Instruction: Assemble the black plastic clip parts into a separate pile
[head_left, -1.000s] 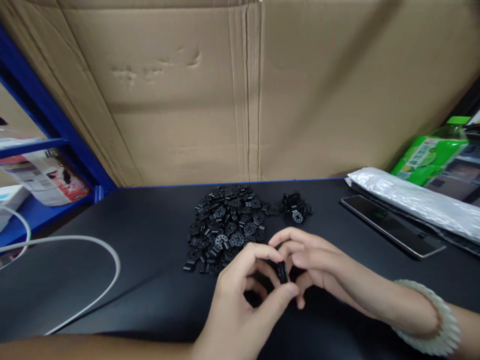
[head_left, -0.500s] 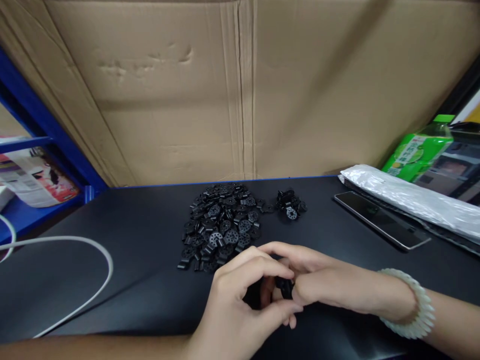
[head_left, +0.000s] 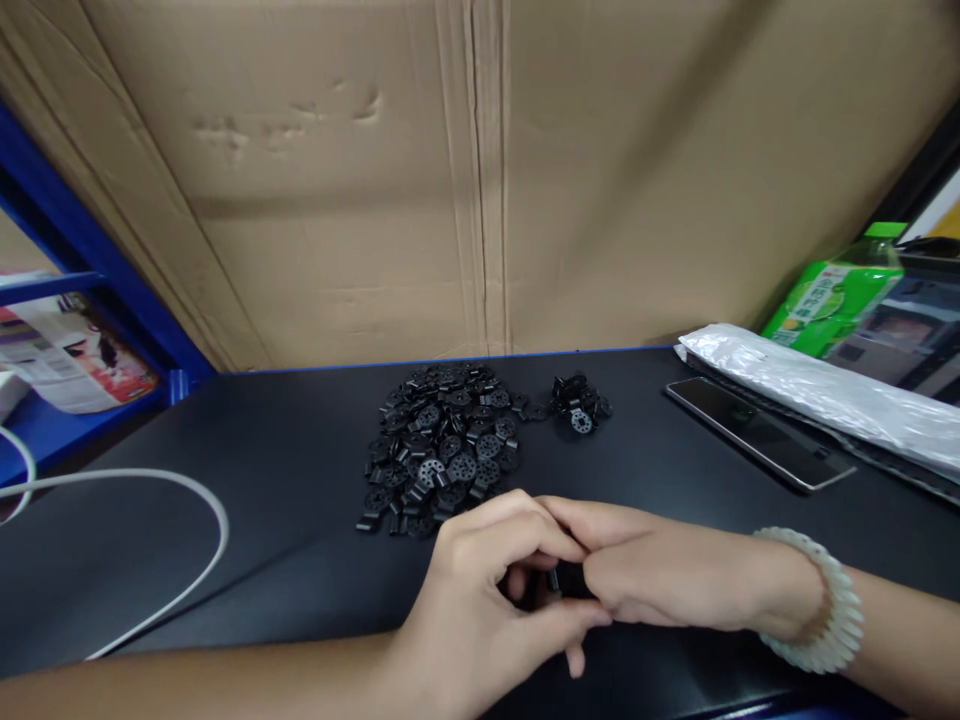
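My left hand (head_left: 487,590) and my right hand (head_left: 660,565) meet close to the front of the black table. Between their fingertips they grip a small black plastic part (head_left: 571,579), mostly hidden by the fingers. My left thumb and forefinger curl around it from the left, while my right fingers press on it from the right. Just beyond my left hand lies a large pile of black plastic parts (head_left: 450,450), round perforated discs with a short tab. To its right sits a smaller heap of black parts (head_left: 581,405).
A phone (head_left: 757,430) lies at the right, beside a silvery-white plastic package (head_left: 825,390). Behind it is a green-labelled bottle (head_left: 840,290). A white cable (head_left: 217,510) loops over the left side. Cardboard (head_left: 337,200) stands along the back, with a blue shelf frame (head_left: 150,290) at left.
My right hand has turned slightly, its fingers closing further over the black part, which is now more hidden. Both piles look the same; the view has shifted a little.
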